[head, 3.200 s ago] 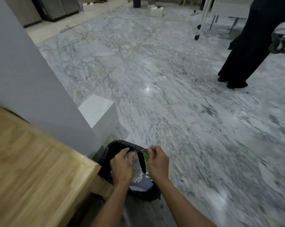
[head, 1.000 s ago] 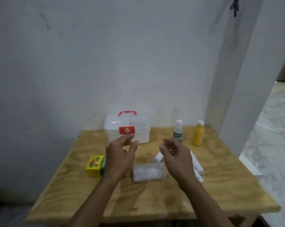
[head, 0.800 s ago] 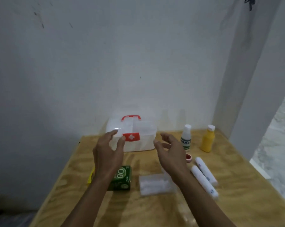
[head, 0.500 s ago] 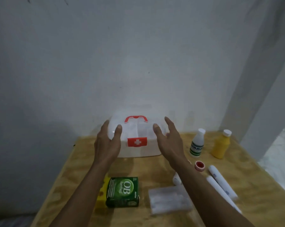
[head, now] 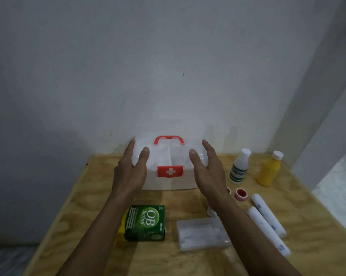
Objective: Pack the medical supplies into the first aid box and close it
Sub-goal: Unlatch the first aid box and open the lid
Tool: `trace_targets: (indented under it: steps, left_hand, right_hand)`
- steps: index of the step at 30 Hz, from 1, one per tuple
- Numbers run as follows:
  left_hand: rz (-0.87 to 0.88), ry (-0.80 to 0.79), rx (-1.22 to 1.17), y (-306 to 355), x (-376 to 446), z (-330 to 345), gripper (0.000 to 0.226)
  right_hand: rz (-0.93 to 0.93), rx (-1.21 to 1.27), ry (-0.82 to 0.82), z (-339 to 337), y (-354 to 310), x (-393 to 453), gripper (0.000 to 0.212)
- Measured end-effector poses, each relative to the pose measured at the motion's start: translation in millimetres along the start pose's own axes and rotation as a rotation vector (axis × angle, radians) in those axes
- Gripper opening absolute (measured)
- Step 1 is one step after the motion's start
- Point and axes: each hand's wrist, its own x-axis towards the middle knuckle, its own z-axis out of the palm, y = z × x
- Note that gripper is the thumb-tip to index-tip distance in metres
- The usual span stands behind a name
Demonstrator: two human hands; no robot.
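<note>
A white first aid box with a red handle and red cross latch stands shut at the back of the wooden table. My left hand is spread at its left side and my right hand at its right side, both empty; whether they touch it I cannot tell. In front lie a green herbal box, a clear pack of cotton, two white rolls and small red tape rolls. A white bottle and a yellow bottle stand at the right.
A white wall rises right behind the box and a pillar stands at the right. The table's right edge drops to a marble floor. A yellow box lies half hidden under the green one.
I turned from a black bag on the floor to the table. Both hands have reached forward from above the supplies to either side of the first aid box.
</note>
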Motion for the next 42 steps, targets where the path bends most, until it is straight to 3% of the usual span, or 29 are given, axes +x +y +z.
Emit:
trace_targets:
  steps: [8, 13, 16, 19, 23, 30, 36, 39, 42]
  left_hand:
    - [0.023, -0.011, 0.054, 5.9, -19.0, -1.4, 0.058]
    - [0.124, 0.015, 0.196, 20.5, -0.8, -0.4, 0.061]
    - [0.205, -0.030, 0.350, 30.6, 20.3, 6.2, 0.061]
    - [0.169, -0.146, 0.457, 30.2, 33.4, 12.7, 0.067]
    - [0.144, -0.195, 0.474, 25.1, 38.5, 10.6, 0.073]
    - [0.148, -0.189, 0.423, 23.0, 37.0, 9.9, 0.073]
    - [0.155, -0.202, 0.423, 20.6, 38.7, 9.1, 0.074]
    - [0.149, -0.203, 0.423, 21.5, 37.1, 9.5, 0.073]
    - [0.147, -0.196, 0.450, 22.3, 35.6, 9.6, 0.073]
  right_hand:
    - [0.019, -0.011, 0.017, -12.9, -0.9, -17.5, 0.058]
    - [0.018, 0.101, 0.319, -0.1, -6.5, -45.7, 0.050]
    - [0.213, 0.300, 0.358, 25.5, -10.6, -65.3, 0.050]
    - [0.418, 0.507, 0.370, 46.0, -15.6, -65.5, 0.053]
    - [0.517, 0.639, 0.382, 59.0, -18.4, -61.4, 0.051]
    - [0.486, 0.689, 0.380, 62.5, -13.5, -63.4, 0.049]
    - [0.296, 0.578, 0.392, 58.9, -17.5, -63.7, 0.034]
    - [0.142, 0.456, 0.268, 49.6, -19.6, -69.5, 0.029]
    - [-0.063, 0.124, 0.082, 32.0, -14.2, -74.4, 0.036]
